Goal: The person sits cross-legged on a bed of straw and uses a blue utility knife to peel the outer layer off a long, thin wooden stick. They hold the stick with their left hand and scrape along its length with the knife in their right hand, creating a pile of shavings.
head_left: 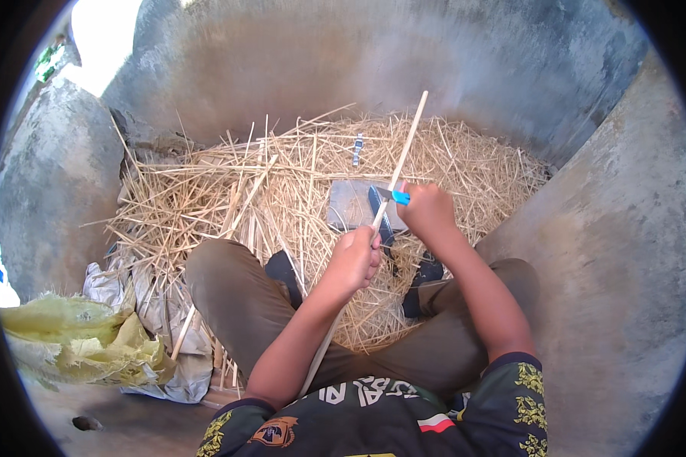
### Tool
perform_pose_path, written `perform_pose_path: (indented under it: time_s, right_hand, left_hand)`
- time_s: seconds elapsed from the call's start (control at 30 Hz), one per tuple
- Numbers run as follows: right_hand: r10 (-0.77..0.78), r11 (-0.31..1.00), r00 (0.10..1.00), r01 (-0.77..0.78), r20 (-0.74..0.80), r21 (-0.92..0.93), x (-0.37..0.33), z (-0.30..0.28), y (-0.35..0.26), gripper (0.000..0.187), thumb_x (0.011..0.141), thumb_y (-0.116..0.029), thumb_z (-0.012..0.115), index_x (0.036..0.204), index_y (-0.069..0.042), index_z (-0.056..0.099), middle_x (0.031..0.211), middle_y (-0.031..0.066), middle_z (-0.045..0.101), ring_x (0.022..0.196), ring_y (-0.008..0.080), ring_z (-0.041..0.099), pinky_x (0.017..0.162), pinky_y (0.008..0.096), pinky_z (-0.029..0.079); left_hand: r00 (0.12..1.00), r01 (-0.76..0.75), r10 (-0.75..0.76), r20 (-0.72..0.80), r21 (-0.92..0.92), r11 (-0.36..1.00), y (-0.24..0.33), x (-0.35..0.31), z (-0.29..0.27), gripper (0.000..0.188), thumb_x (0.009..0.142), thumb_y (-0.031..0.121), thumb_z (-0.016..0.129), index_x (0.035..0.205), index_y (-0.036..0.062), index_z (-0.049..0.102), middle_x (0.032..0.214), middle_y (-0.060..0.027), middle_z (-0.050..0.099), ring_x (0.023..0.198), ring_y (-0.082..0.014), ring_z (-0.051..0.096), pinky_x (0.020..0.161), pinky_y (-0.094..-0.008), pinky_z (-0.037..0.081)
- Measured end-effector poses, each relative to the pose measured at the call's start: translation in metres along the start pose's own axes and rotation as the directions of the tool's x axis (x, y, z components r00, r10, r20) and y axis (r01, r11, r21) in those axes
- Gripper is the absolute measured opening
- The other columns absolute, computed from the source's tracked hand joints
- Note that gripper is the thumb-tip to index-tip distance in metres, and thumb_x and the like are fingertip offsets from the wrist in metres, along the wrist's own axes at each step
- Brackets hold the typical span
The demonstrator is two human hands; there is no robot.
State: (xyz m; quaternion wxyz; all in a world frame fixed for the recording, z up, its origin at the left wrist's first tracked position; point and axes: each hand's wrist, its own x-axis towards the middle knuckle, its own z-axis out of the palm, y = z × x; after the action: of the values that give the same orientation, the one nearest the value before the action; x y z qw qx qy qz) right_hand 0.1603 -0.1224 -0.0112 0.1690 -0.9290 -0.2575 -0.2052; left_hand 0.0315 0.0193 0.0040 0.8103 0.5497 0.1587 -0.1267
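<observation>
A long pale stick [408, 145], apparently split bamboo or cane, slants from my lap up and away to the right. My left hand [353, 259] is closed round its middle, and its lower end runs under my left forearm. In my right hand [428, 211] is a knife [399, 197] with a blue handle. Its short blade lies against the stick just above my left hand. Behind the stick, a dark blue strap-like piece [381, 209] rests on a flat grey block [346, 204].
Straw-like shavings [297, 175] cover the floor before my crossed legs. A small banded object, perhaps a watch [357, 150], lies on them. Yellowish torn sacking [84, 339] and a crumpled pale sack [187, 365] sit at left. Concrete walls [373, 61] stand around me.
</observation>
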Motion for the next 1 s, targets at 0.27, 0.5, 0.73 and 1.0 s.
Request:
perform_pose_path:
  time_s: [0.27, 0.5, 0.73, 1.0]
  right_hand:
    - [0.282, 0.947, 0.959, -0.274, 0.022, -0.169, 0.050, -0.010, 0.055, 0.018, 0.086, -0.013, 0.059, 0.086, -0.005, 0.074, 0.075, 0.0190, 0.071, 0.071, 0.0361, 0.072, 0.060, 0.0455, 0.056]
    - [0.628, 0.760, 0.775, -0.630, -0.070, -0.160, 0.072, -0.030, 0.099, 0.020, 0.088, -0.017, 0.060, 0.090, -0.005, 0.076, 0.090, 0.0193, 0.074, 0.086, 0.0361, 0.073, 0.073, 0.0457, 0.058]
    - [0.727, 0.643, 0.679, -0.726, -0.102, -0.243, 0.066, -0.003, 0.142, 0.028, 0.091, -0.024, 0.060, 0.100, -0.003, 0.075, 0.103, 0.0195, 0.074, 0.096, 0.0369, 0.073, 0.079, 0.0496, 0.057]
    - [0.790, 0.614, 0.601, -0.776, -0.125, 0.147, 0.056, -0.044, 0.114, 0.032, 0.089, -0.028, 0.061, 0.095, 0.001, 0.073, 0.088, 0.0239, 0.072, 0.088, 0.0408, 0.071, 0.078, 0.0475, 0.055]
  left_hand:
    - [1.000, 0.014, -0.013, -0.014, 0.079, 0.997, -0.011, -0.012, 0.012, 0.029, 0.103, 0.034, 0.035, 0.084, 0.0133, 0.042, 0.061, 0.0045, 0.036, 0.045, -0.0068, 0.027, 0.039, -0.0257, 0.019]
    - [0.993, 0.082, -0.094, 0.076, 0.150, 0.985, -0.020, -0.013, 0.025, 0.031, 0.102, 0.036, 0.037, 0.083, 0.0131, 0.043, 0.061, 0.0019, 0.042, 0.045, -0.0083, 0.033, 0.041, -0.0263, 0.029]
    - [0.978, 0.148, -0.179, 0.109, 0.245, 0.958, -0.023, -0.019, 0.024, 0.031, 0.101, 0.036, 0.035, 0.083, 0.0140, 0.045, 0.061, 0.0030, 0.043, 0.047, -0.0089, 0.036, 0.042, -0.0263, 0.031]
    - [0.990, 0.140, -0.142, 0.010, 0.089, 0.986, -0.038, -0.004, -0.001, 0.027, 0.100, 0.033, 0.038, 0.084, 0.0132, 0.046, 0.061, 0.0063, 0.039, 0.046, -0.0058, 0.031, 0.038, -0.0223, 0.024]
